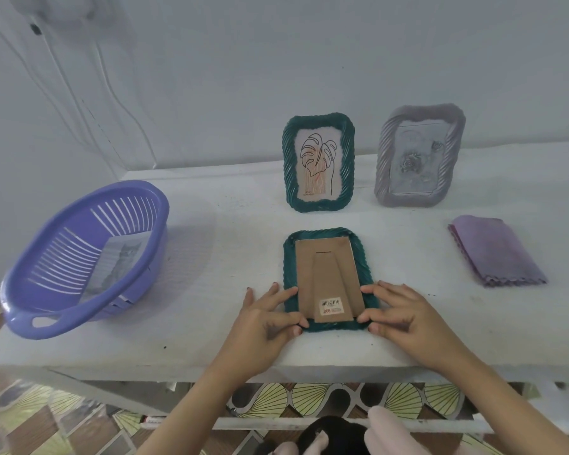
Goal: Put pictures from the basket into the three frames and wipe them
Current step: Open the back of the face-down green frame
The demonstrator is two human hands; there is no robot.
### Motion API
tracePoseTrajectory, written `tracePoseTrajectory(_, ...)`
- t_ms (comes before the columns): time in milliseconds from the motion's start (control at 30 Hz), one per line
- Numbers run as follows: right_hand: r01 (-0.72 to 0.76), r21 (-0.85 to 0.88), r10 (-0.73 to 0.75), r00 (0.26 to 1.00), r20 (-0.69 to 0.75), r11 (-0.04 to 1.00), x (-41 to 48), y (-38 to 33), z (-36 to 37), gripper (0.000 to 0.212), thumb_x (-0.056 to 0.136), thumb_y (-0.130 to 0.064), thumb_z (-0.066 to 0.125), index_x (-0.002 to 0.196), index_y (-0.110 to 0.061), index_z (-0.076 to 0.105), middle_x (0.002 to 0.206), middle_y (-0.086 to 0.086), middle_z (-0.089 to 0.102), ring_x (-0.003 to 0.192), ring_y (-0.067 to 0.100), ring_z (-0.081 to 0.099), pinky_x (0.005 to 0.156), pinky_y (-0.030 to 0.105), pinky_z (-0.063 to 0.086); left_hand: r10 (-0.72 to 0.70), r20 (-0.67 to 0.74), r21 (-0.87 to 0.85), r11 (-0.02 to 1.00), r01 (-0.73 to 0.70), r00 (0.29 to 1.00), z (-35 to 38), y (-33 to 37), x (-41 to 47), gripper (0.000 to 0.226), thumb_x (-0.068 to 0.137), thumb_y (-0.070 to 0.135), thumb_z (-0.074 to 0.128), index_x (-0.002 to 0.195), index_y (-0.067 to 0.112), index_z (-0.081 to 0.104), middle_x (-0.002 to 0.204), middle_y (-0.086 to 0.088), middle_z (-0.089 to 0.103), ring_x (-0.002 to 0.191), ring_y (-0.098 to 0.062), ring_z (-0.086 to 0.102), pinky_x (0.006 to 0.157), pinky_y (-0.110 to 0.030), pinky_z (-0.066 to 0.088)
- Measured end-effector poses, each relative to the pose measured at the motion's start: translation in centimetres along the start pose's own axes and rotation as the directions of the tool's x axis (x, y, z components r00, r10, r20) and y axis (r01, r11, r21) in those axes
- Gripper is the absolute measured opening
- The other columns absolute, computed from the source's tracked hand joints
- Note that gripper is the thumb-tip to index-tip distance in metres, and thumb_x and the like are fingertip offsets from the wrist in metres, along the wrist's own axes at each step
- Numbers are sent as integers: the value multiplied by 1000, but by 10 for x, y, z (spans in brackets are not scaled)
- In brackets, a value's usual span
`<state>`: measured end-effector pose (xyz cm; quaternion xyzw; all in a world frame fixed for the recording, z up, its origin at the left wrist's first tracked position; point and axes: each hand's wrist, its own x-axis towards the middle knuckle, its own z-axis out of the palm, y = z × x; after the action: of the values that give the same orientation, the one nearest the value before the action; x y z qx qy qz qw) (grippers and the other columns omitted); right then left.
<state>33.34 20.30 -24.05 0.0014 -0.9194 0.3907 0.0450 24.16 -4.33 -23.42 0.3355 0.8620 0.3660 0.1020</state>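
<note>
Both hands hold the near end of the face-down frame (289, 267). The left hand (270, 315) pinches its near left corner and the right hand (398, 315) its near right corner, in narrow grips with the thumbs curled against the edge. The brown backing board (329, 274) sits between them, and the frame lies flat on the table (211, 323).

I cannot tell whether a picture already lies under the board, or whether the board is being pressed home or pried loose. Either way, the likely trouble is uneven force. If one thumb pushes harder than the other, the board may tilt in its recess, crease any print beneath it, or slide the frame towards the table edge just below the wrists.

Well to the left of the grip, the purple basket (89, 310) tilts on the table. One picture (119, 264) leans against its slatted wall, and it looks like a cat photo. Beyond the hands stand two upright frames, both already filled. The green frame (319, 165) holds a leaf drawing and the grey frame (419, 156) holds a picture of roses. A folded purple cloth (496, 251) lies untouched to the right of the grip.
</note>
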Motion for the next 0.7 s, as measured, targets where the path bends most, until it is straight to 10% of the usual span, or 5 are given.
tracePoseTrajectory(300, -40, 107, 36, 999, 36, 994, 1, -7, -10, 37, 80, -29, 69, 96, -62, 59, 125, -36, 43, 119, -26, 24, 110, 24, 11, -45, -12, -50, 998, 45, 999, -6, 6, 3, 27, 76, 37, 68, 90, 59, 61, 129, 25, 46, 129, 2, 32, 113, -32, 5)
tracePoseTrajectory(433, -87, 81, 100, 980, -170, 993, 4, -11, -7, 33, 86, -30, 61, 117, -41, 58, 124, -23, 49, 119, -4, 42, 101, 22, 25, -82, -152, -70, 995, 72, 985, -4, 11, 8, 38, 79, 30, 70, 111, 46, 55, 116, 31, 49, 111, 14, 39, 103, -21, 30)
tracePoseTrajectory(700, -186, -122, 166, 974, -157, 975, 16, -21, 5, 39, 89, -30, 56, 128, -26, 55, 131, -5, 44, 120, 11, 34, 100, 24, 25, -154, -46, 52, 986, 156, 987, 0, 11, 16, 77, 73, 37, 74, 139, 27, 37, 143, 14, 34, 127, 1, 23, 107, -21, 20)
